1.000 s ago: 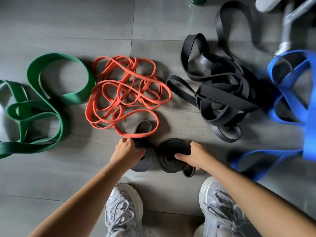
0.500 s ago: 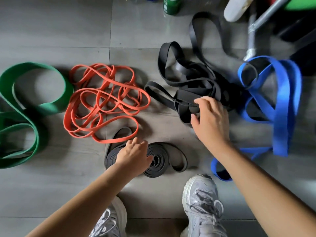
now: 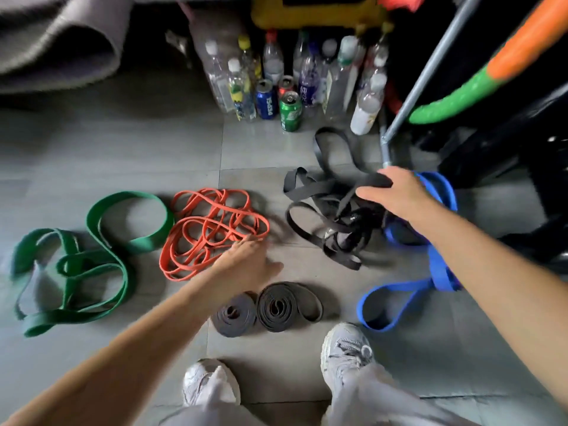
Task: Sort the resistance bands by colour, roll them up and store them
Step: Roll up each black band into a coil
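Two rolled black bands (image 3: pixel 267 307) lie on grey floor tiles (image 3: pixel 147 149), the landmark here. Beyond them, bottles and cans stand grouped; one blue can (image 3: pixel 266 100) reads PEPSI (other labels illegible). Right hand (image 3: pixel 396 195) pinches a strip of the loose black bands (image 3: pixel 332 222), beyond-right of the rolls. Left hand (image 3: pixel 246 259), fingers blurred and loosely spread, hovers beside the orange bands (image 3: pixel 212 232). Green bands (image 3: pixel 76 259) far left, blue bands (image 3: pixel 430 272) right, partly arm-covered.

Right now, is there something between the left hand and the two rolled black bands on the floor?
Nothing visible blocks it. The left hand is open above bare floor, just past the two rolled black bands. The orange bands lie beside it, further out, not between. The right hand grips a loose black band.
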`<control>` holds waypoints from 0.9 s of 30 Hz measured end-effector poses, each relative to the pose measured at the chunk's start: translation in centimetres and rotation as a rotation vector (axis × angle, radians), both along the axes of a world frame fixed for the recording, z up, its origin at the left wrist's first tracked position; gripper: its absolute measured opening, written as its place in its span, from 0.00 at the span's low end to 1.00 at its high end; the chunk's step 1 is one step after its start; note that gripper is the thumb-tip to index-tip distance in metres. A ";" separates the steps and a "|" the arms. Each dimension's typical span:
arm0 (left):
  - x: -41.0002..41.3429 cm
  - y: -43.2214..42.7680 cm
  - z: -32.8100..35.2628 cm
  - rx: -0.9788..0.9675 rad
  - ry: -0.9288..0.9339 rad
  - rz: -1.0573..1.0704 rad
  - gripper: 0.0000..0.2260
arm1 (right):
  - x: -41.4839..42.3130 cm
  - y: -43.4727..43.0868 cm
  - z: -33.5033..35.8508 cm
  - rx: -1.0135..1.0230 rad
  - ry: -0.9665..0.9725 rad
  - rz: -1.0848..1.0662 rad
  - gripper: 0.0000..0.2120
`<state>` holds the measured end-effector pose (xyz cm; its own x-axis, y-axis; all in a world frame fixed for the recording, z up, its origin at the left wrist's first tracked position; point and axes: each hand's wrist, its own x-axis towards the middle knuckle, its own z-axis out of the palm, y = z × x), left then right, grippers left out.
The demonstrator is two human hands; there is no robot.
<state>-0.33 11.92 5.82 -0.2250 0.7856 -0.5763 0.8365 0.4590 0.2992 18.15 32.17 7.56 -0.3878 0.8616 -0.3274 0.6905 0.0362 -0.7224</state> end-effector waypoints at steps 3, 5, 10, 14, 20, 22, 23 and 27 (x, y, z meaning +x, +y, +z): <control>0.7 0.6 6.0 0.090 -0.006 -0.006 0.13 | 0.7 -0.1 7.5 0.053 0.250 -0.085 0.10; 0.9 0.8 9.4 0.149 -0.031 0.017 0.11 | 1.0 -0.8 12.7 0.054 0.412 -0.123 0.05; 2.3 -0.3 18.0 0.256 0.020 0.038 0.24 | 1.3 -5.0 25.8 0.262 0.591 -0.013 0.07; 4.3 -2.0 24.4 0.579 -0.005 0.187 0.30 | 2.7 -9.4 32.7 0.373 0.547 0.173 0.09; 9.0 -5.5 29.5 0.894 -0.261 0.052 0.32 | 4.7 -16.4 33.8 0.287 0.419 0.448 0.06; 10.1 -6.8 30.4 0.895 -0.313 0.045 0.18 | 5.3 -18.3 33.4 0.260 0.462 0.472 0.10; 10.3 -7.6 30.8 0.892 -0.395 0.093 0.12 | 5.7 -19.1 33.1 0.231 0.503 0.456 0.12; 10.1 -10.2 32.6 0.916 -0.766 0.235 0.08 | 7.4 -21.6 29.6 0.074 0.584 0.475 0.27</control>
<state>9.73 1.69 38.45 -0.2616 0.9571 0.1244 0.2263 -0.0645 0.9719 25.57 10.61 37.11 -0.8157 0.5702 0.0976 0.0942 0.2974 -0.9501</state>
